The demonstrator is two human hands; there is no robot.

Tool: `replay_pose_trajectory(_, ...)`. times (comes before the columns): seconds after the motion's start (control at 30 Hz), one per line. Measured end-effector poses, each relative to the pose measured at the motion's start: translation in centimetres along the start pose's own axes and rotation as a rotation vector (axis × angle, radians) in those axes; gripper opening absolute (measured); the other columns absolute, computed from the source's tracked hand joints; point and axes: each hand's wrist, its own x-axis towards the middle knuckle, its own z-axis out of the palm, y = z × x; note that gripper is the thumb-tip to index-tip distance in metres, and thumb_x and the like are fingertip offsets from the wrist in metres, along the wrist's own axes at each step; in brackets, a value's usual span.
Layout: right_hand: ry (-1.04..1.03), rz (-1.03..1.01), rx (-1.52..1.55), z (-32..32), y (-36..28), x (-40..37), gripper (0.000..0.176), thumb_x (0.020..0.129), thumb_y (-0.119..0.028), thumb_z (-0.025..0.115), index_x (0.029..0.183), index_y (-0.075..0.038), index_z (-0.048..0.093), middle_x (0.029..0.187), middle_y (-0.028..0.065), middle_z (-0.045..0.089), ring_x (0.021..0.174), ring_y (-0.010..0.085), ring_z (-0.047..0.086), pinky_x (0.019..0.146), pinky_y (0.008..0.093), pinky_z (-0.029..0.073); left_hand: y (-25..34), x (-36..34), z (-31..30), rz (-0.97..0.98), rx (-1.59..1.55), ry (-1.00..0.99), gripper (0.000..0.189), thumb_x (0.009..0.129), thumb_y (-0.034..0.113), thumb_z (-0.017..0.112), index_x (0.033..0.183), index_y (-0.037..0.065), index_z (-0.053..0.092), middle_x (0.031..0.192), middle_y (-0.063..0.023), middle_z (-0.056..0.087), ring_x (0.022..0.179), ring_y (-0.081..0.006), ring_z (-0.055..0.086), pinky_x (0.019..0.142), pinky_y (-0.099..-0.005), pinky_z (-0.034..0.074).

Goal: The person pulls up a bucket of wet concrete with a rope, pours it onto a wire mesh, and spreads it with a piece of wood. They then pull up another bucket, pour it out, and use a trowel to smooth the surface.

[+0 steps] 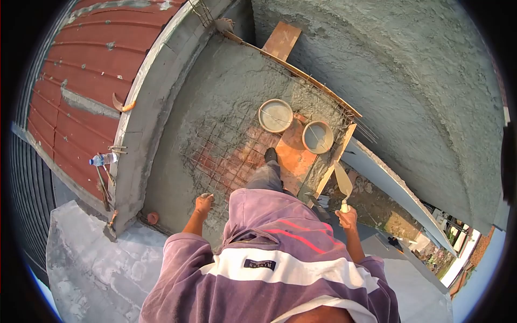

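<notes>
My right hand (348, 217) is wrapped around the pale handle of a pointed trowel (343, 180), its blade directed away from me, past the right edge of the slab. On the other side, my left hand (204, 203) hangs over the wet grey concrete (175, 161) with its fingers loosely curled and a little apart; nothing shows in it. Ahead of me, two round buckets (276, 116) stand close together, the right bucket (318, 137) with grey contents. A steel rebar mesh (226, 156) lies partly bare between the concrete and my dark shoe (271, 155).
An orange-brown board (293, 156) lies beneath my feet area. Wooden formwork (318, 83) edges the slab, with a drop on the right. Along the left runs a low block wall (142, 118) bearing a water bottle (103, 159) and a curved-blade tool (124, 104). A rough grey wall (388, 70) rises at right.
</notes>
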Motion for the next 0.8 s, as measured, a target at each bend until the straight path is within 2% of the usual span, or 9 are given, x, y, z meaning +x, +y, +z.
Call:
replay_pose_trajectory(0.03, -0.021, -0.022, -0.02, -1.4, -1.8, 0.7, 0.035, 0.072, -0.02, 0.088, 0.092, -0.001, 0.066, 0.084, 0.0142, 0.07, 0.075, 0.025, 0.069, 0.065, 0.0418, 0.054, -0.4, -0.2, 0.3, -0.009, -0.034, 0.005, 0.037, 0.097, 0.031, 0.064, 0.126, 0.008, 0.064, 0.102, -0.0027, 0.07, 0.086, -0.0189, 0.068, 0.07, -0.0359, 0.05)
replay_pose_trajectory(0.1, 0.083, -0.139, -0.201, -2.6, -3.3, 3.7, 0.037, 0.072, -0.02, 0.088, 0.095, -0.001, 0.067, 0.087, 0.0154, 0.071, 0.08, 0.0282, 0.069, 0.073, 0.0428, 0.053, -0.6, -0.1, 1.0, -0.011, -0.094, 0.016, 0.039, 0.097, 0.031, 0.064, 0.128, 0.008, 0.063, 0.103, -0.0029, 0.069, 0.087, -0.0192, 0.068, 0.069, -0.0356, 0.05)
replay_pose_trajectory(0.17, 0.048, -0.139, -0.248, -5.4, -9.9, 2.7, 0.038, 0.071, -0.021, 0.088, 0.096, -0.001, 0.067, 0.09, 0.0167, 0.071, 0.086, 0.0325, 0.069, 0.079, 0.0435, 0.052, -0.5, -0.2, 1.7, -0.037, -0.134, 0.025, 0.038, 0.099, 0.029, 0.063, 0.13, 0.007, 0.061, 0.105, -0.0028, 0.07, 0.089, -0.0196, 0.069, 0.072, -0.036, 0.051)
replay_pose_trajectory(0.27, 0.005, -0.215, -0.273, -6.5, -13.0, 4.5, 0.041, 0.074, -0.026, 0.088, 0.101, -0.003, 0.068, 0.099, 0.0203, 0.072, 0.095, 0.0389, 0.069, 0.082, 0.0466, 0.052, -0.8, -0.4, 2.7, -0.036, -0.207, 0.008, 0.035, 0.099, 0.028, 0.063, 0.128, 0.008, 0.062, 0.104, -0.0024, 0.07, 0.088, -0.0191, 0.068, 0.072, -0.0362, 0.051)
replay_pose_trajectory(0.33, -0.004, -0.271, -0.277, -6.5, -14.7, 5.2, 0.043, 0.076, -0.029, 0.085, 0.107, -0.005, 0.067, 0.103, 0.0222, 0.072, 0.099, 0.0418, 0.068, 0.084, 0.0489, 0.052, -1.2, 0.4, 3.1, -0.008, -0.244, -0.046, 0.034, 0.099, 0.027, 0.063, 0.127, 0.008, 0.062, 0.103, -0.0022, 0.07, 0.087, -0.0186, 0.068, 0.073, -0.0358, 0.051)
replay_pose_trajectory(0.47, 0.007, -0.315, -0.257, -4.2, -16.6, 6.6, 0.043, 0.081, -0.027, 0.08, 0.114, -0.006, 0.064, 0.105, 0.0252, 0.071, 0.102, 0.0457, 0.066, 0.086, 0.0528, 0.051, -1.0, -1.2, 3.2, 0.0, -0.267, 0.002, 0.034, 0.098, 0.027, 0.064, 0.126, 0.008, 0.063, 0.1, -0.0016, 0.069, 0.085, -0.0168, 0.066, 0.073, -0.0343, 0.051)
replay_pose_trajectory(0.57, -0.046, -0.281, -0.289, -2.4, -17.8, 7.6, 0.047, 0.079, -0.025, 0.083, 0.116, -0.004, 0.064, 0.111, 0.0236, 0.07, 0.107, 0.0423, 0.066, 0.091, 0.0497, 0.05, 0.8, -4.0, 2.8, -0.009, -0.285, 0.086, 0.033, 0.098, 0.026, 0.064, 0.126, 0.008, 0.063, 0.1, -0.0012, 0.068, 0.085, -0.0162, 0.066, 0.074, -0.0336, 0.051)
replay_pose_trajectory(0.67, -0.067, -0.28, -0.398, -0.6, -17.4, 9.9, 0.05, 0.078, -0.027, 0.084, 0.118, -0.004, 0.064, 0.114, 0.0234, 0.07, 0.109, 0.0416, 0.066, 0.093, 0.0491, 0.05, -0.6, -5.4, 2.2, -0.035, -0.324, 0.151, 0.034, 0.098, 0.026, 0.064, 0.126, 0.007, 0.063, 0.101, -0.0014, 0.068, 0.086, -0.0163, 0.066, 0.074, -0.0337, 0.051)
replay_pose_trajectory(0.8, -0.174, -0.23, -0.434, -0.4, -18.6, 11.9, 0.049, 0.079, -0.027, 0.082, 0.118, -0.002, 0.065, 0.111, 0.022, 0.071, 0.101, 0.0376, 0.069, 0.086, 0.0462, 0.055, -3.5, -7.7, 2.5, -0.058, -0.451, 0.209, 0.036, 0.098, 0.028, 0.065, 0.127, 0.007, 0.062, 0.104, -0.0025, 0.069, 0.088, -0.0175, 0.067, 0.075, -0.0344, 0.051)
